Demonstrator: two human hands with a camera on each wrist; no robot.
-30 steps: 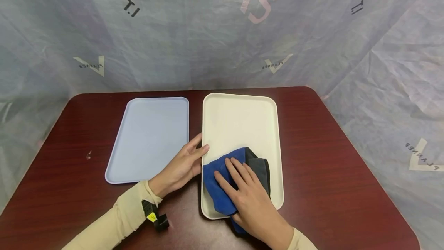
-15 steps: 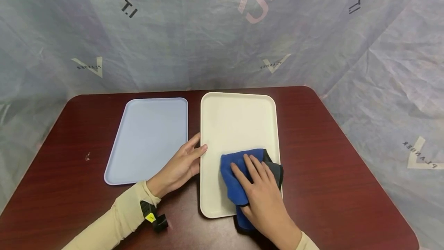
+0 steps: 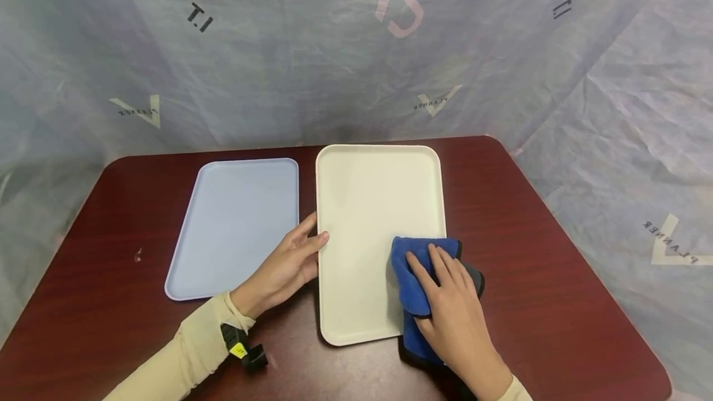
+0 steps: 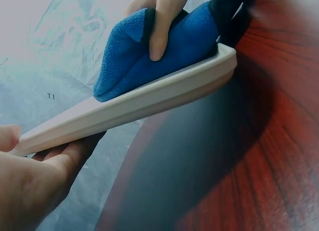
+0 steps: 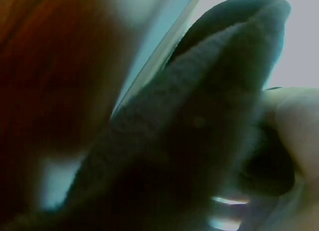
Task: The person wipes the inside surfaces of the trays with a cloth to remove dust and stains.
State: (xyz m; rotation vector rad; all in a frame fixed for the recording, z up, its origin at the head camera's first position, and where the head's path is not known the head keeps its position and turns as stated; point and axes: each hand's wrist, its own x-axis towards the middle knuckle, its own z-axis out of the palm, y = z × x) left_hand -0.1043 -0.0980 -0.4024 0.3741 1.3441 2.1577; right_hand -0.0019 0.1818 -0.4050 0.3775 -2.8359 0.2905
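My left hand holds a cream rectangular tray by its left edge, thumb over the rim and fingers underneath. In the left wrist view, the tray is raised off the table and its shadow falls below. My right hand grips a folded blue and grey cloth against the tray's lower right part. The cloth hangs past the tray's right and near edges. Its blue side shows in the left wrist view, with the right thumb pressed on it. The right wrist view is dark and blurred, mostly filled by cloth.
A light blue tray lies flat on the dark red wooden table, left of the cream one. Grey plastic sheeting with printed letters hangs behind and beside the table. A black device is strapped to the left wrist.
My right hand has slid the cloth rightward across the cream tray, from its left edge to past its right edge. The left hand keeps its hold on the tray.
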